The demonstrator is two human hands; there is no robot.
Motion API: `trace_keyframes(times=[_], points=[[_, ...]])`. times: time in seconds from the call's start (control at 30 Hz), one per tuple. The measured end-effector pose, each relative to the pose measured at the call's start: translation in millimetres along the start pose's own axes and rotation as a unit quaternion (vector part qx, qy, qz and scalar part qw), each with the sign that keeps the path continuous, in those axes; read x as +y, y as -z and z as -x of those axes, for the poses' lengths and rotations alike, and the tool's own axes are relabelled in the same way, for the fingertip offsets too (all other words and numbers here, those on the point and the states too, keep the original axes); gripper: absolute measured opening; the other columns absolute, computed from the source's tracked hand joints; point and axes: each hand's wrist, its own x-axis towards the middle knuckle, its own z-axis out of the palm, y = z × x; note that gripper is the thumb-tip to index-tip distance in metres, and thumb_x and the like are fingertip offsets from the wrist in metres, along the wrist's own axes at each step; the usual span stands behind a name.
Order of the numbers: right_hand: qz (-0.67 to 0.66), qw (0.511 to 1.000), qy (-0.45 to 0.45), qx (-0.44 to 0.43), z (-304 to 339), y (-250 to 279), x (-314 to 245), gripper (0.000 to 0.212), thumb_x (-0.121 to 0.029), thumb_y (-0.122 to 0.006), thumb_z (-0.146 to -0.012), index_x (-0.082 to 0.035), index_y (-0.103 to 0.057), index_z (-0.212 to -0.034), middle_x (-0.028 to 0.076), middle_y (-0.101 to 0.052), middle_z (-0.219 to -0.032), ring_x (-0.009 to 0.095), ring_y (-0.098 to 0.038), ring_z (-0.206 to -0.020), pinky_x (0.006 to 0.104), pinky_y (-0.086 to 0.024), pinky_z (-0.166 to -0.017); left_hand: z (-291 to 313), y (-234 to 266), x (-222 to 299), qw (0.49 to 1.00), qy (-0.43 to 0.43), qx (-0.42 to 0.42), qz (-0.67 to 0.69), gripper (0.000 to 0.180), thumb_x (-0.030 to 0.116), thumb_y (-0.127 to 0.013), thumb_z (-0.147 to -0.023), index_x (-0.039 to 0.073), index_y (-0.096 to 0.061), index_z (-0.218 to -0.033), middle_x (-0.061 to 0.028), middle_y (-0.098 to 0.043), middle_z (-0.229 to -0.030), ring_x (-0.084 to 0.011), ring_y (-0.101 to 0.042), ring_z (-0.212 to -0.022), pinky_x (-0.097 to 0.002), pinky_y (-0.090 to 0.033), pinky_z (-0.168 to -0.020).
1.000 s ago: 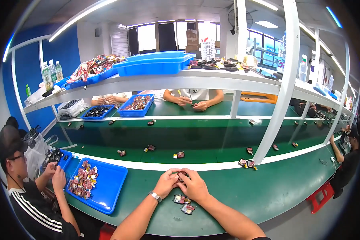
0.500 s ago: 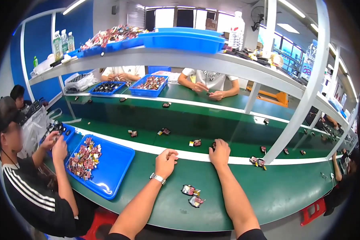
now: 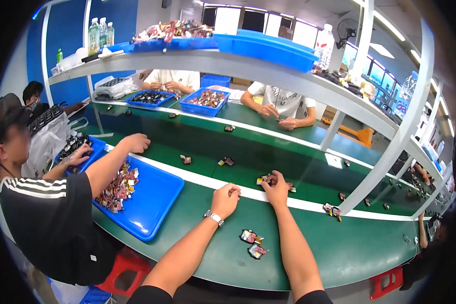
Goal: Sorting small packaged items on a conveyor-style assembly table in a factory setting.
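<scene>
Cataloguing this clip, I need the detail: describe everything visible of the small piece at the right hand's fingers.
The small piece looks dark red, with yellow and white patches toward its left; its material is too small to tell. It shows against the green surface, beyond the white strip. The right hand meets its right side, partly hiding it. Whether it is gripped or lifted is unclear.

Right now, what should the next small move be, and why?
Probably the right hand should lift the part at its fingers toward the left hand: those fingers appear to touch it, and the left hand is close by, looking empty.
</scene>
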Motion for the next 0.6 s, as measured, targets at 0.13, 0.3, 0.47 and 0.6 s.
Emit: trace_keyframes(times=[0.13, 0.3, 0.47, 0.6], points=[[-0.155, 0.974, 0.114, -0.123, 49.5, 27.3, -5.7, 0.061, -0.008, -0.076, -0.076, -0.004, -0.049, -0.132, 0.01, -0.067, -0.118, 0.02, -0.063, -0.109, 0.0345, -0.048, -0.091, -2.4, 13.4, -14.7, 0.998, 0.003, -0.054, 0.011, 0.018, 0.011, -0.054, -0.095, -0.003, -0.063, -0.103, -0.0105, -0.069, -0.092, -0.0139, -0.066, -0.074, -0.0266, -0.054, -0.065], [-0.196, 0.943, 0.177, -0.205, 85.1, 64.3, -24.6, 0.07, -0.005, -0.074, -0.077, -0.005, -0.043, -0.14, 0.01, -0.063, -0.127, 0.024, -0.055, -0.122, 0.0383, -0.034, -0.109, 9.2, 7.7, 11.3, 0.936, 0.133, -0.288, 0.153, 0.042, 0.032, -0.04, -0.104, -0.005, -0.059, -0.108, -0.0121, -0.067, -0.095, -0.0146, -0.064, -0.071, -0.0257, -0.053, -0.06], [-0.161, 0.938, 0.225, -0.208, 86.3, 67.2, -37.0, 0.067, -0.005, -0.072, -0.078, -0.008, -0.045, -0.139, 0.01, -0.059, -0.131, 0.03, -0.051, -0.124, 0.039, -0.039, -0.107, 8.7, 16.8, 4.4, 0.898, 0.14, -0.373, 0.187, 0.038, 0.033, -0.042, -0.103, -0.001, -0.06, -0.107, -0.0093, -0.066, -0.09, -0.0153, -0.063, -0.078, -0.0268, -0.051, -0.068], [-0.141, 0.951, 0.248, -0.119, 83.8, 66.7, -24.0, 0.048, -0.004, -0.07, -0.079, -0.007, -0.059, -0.125, 0.01, -0.062, -0.126, 0.03, -0.055, -0.12, 0.039, -0.042, -0.103, 13.1, 0.7, 14.6, 0.894, 0.16, -0.318, 0.273, 0.034, 0.018, -0.046, -0.101, -0.003, -0.051, -0.129, -0.0113, -0.063, -0.109, -0.0178, -0.063, -0.093, -0.0305, -0.053, -0.081]])
